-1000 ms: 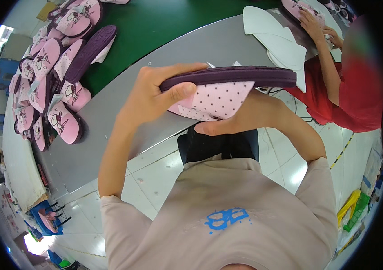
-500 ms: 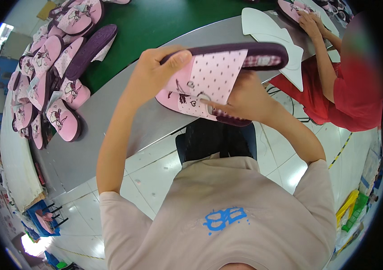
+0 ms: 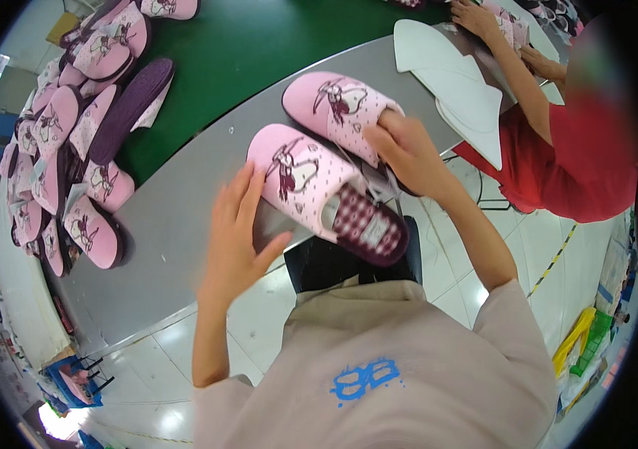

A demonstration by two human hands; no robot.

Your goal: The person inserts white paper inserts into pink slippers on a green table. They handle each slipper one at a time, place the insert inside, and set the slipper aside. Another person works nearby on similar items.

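Two pink slippers with a dog drawing and dotted uppers lie side by side over the grey table edge in front of me. My right hand [image 3: 413,156] grips the farther slipper [image 3: 338,108] at its opening, with the thumb on top; its heel part is mostly hidden behind that hand. The nearer slipper [image 3: 300,172] shows a checked plum insole and points its toe to the far left. Beside that toe, my left hand [image 3: 231,238] is open, fingers stretched and thumb apart. Its fingertips are at the slipper's edge; whether they touch it I cannot tell.
A heap of similar slippers [image 3: 57,165] fills the left, one with its purple sole [image 3: 132,112] up. White card shapes [image 3: 450,82] lie at the right of the grey table [image 3: 177,224]. A co-worker in red [image 3: 596,150] handles a slipper at the far right.
The raised slipper has come down and turned, so both uppers now face up side by side. My left hand has let go and moved lower; my right hand now grips the farther slipper.
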